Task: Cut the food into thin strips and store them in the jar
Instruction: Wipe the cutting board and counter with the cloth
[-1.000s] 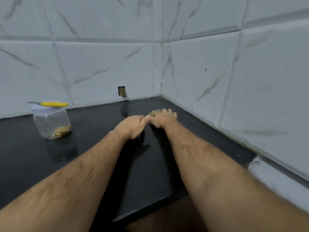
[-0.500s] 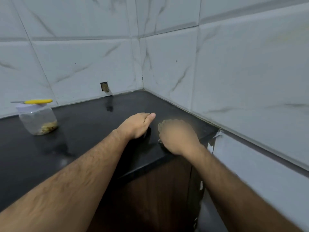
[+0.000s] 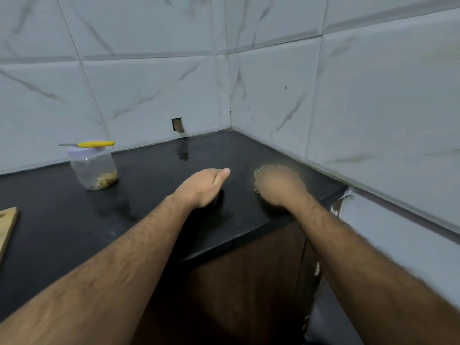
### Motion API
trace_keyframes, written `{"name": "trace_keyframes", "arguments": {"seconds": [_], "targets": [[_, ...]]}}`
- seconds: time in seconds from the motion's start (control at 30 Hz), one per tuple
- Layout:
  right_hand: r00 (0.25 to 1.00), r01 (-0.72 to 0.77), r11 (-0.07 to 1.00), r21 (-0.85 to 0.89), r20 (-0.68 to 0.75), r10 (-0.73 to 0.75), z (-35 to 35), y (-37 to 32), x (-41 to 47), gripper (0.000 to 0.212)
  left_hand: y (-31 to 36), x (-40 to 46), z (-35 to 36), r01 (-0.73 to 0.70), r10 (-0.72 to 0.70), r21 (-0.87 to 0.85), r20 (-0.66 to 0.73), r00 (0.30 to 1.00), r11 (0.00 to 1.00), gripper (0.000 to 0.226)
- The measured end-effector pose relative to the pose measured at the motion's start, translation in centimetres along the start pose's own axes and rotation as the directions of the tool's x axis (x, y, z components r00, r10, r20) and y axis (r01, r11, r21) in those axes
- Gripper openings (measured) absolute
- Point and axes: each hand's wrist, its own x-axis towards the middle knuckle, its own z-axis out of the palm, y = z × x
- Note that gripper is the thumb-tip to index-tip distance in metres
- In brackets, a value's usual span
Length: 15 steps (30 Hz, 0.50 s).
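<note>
A clear plastic jar with a white lid stands on the black counter at the left, with a few pale food strips at its bottom. A yellow-handled knife lies across the lid. My left hand rests on the counter with its thumb straight and its fingers hidden beneath it. My right hand, blurred by motion, is curled on the counter near the front edge. It grips a small brownish-green lump that only peeks out at the fingertips.
The corner of a wooden cutting board shows at the far left edge. White marble-look tiled walls close the counter at the back and right. A small hole is cut in the back wall. Brown cabinet fronts lie below the counter edge.
My right hand has drawn back from beside the left thumb toward the counter's front edge, keeping the lump. The left hand has stayed put. The view has shifted.
</note>
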Motion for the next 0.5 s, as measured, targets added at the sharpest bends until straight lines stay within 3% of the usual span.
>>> {"name": "trace_keyframes", "arguments": {"seconds": [0.33,0.5], "targets": [[0.961,0.205,0.979,-0.019,-0.186,-0.205,1.9,-6.0,-10.0,0.045,0.1,-8.2,-2.2,-0.014,0.013,-0.01,-0.065,0.998,1.0,0.049],[0.937,0.325,0.946,-0.017,-0.131,-0.324,2.2,-13.1,-12.1,0.044,-3.7,-13.4,-5.1,0.06,-0.062,-0.019,-0.135,0.989,0.998,0.059]]}}
